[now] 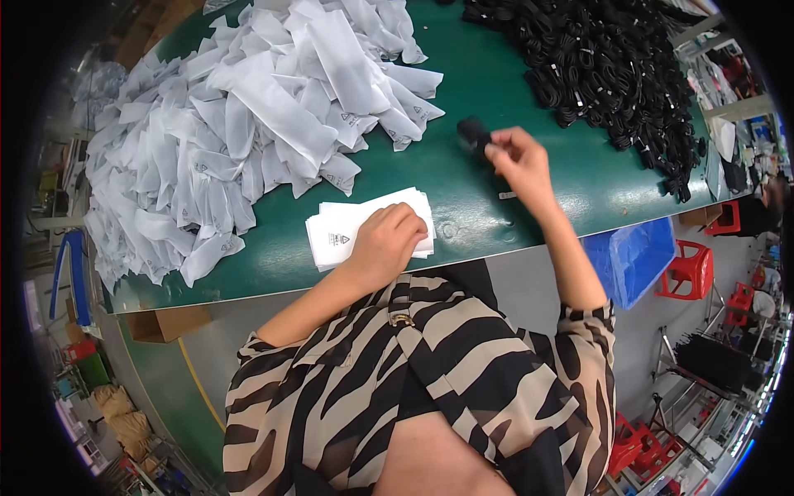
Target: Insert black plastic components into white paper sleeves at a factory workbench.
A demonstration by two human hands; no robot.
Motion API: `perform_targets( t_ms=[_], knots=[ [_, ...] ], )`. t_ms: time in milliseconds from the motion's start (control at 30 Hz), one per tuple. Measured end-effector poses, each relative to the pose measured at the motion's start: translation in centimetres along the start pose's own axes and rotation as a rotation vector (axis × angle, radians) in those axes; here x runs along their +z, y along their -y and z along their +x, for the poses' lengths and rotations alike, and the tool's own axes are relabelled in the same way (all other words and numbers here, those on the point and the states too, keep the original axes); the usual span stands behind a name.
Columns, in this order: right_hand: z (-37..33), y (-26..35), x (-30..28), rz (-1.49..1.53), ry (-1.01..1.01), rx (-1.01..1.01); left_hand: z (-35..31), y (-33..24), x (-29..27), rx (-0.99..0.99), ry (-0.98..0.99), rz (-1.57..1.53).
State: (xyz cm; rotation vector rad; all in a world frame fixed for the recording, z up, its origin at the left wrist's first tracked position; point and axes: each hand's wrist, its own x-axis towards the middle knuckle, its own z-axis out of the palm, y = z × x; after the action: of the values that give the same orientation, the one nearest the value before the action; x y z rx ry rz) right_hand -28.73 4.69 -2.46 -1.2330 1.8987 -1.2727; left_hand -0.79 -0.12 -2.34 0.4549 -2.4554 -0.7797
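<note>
My left hand (387,241) rests on a small stack of flat white bags (335,230) near the table's front edge. Its fingers curl closed at the stack's right end, on the top bag; the fingertips are partly hidden. Off to the right and higher, my right hand (523,165) pinches a bundled black cable (474,135) between thumb and fingers. The cable is blurred and held over the green tabletop, apart from the stack. A tiny pale piece (507,196) lies on the table below this hand.
A large heap of filled white bags (273,107) covers the table's left side. Bundled black cables (587,66) are piled at the far right. Beyond the green table's (471,240) front edge stand a blue-lined bin (633,256), red stools (688,271) and a cardboard box (169,323).
</note>
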Motion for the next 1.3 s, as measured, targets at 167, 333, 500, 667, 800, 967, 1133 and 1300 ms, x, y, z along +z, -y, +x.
perform_targets(
  t_ms=[167, 333, 500, 667, 800, 967, 1133, 1300],
  knots=[
    [-7.4, 2.9, 0.7, 0.503, 0.242, 0.268, -0.1, -0.4, -0.6, -0.278, -0.032, -0.277],
    [-9.2, 2.8, 0.2, 0.307, 0.449, 0.3, -0.1, -0.2, -0.7, -0.381, -0.071, -0.435],
    [-8.7, 4.6, 0.3, 0.241, 0.569, 0.403, 0.4, -0.6, -1.0, -0.27, -0.06, -0.468],
    [-9.3, 4.8, 0.9, 0.267, 0.631, 0.432, 0.4, -0.7, -0.8, -0.134, -0.001, -0.442],
    [-9.7, 5.9, 1.1, -0.068, 0.468, -0.164, 0.6, -0.8, -1.2, -0.222, -0.017, -0.464],
    [-10.4, 6.2, 1.9, -0.073, 0.275, -0.006, 1.0, -0.8, -1.1, -0.144, 0.01, -0.404],
    [-9.4, 5.3, 2.4, -0.095, 0.278, -0.242, 2.7, -1.0, -1.7, -0.038, -0.061, -0.284],
    [-7.1, 6.8, 1.6, -0.005, -0.022, -0.538, 5.3, -0.4, -4.5, -0.23, -0.125, -0.65]
  ],
)
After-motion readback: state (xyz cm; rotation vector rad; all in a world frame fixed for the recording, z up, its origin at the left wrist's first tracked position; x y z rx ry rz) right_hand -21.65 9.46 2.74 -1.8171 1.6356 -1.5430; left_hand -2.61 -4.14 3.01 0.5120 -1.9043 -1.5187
